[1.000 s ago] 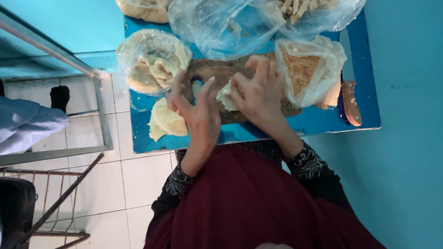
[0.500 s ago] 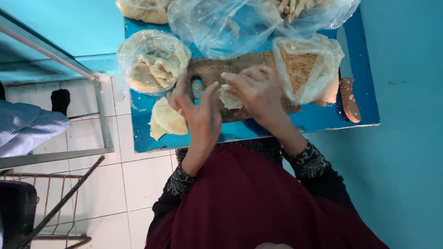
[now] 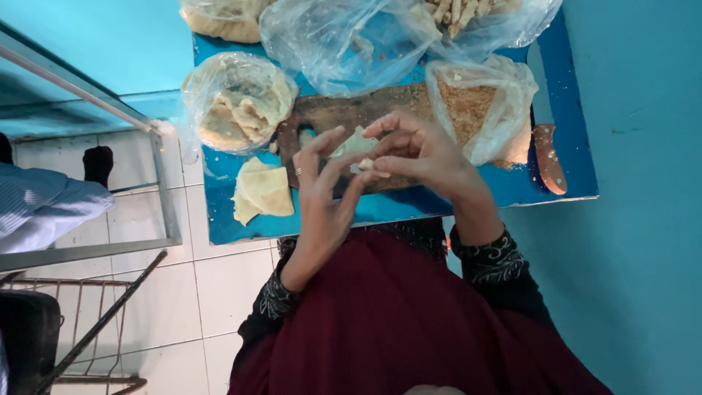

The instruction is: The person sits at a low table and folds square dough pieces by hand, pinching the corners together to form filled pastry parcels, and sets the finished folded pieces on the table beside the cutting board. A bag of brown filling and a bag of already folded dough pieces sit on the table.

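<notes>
The right hand [image 3: 420, 150] pinched a small dough piece [image 3: 365, 165] over the wooden board [image 3: 344, 110]. The left hand [image 3: 325, 186] had its fingers spread, just touching it. Such a light pinch could have let it drop.

Crinkly clear plastic bags [image 3: 344, 44], kinda glossy; worn matt wooden board [image 3: 344, 113]; smooth blue counter [image 3: 570, 157]; soft matt dough sheets [image 3: 263, 192].
</notes>
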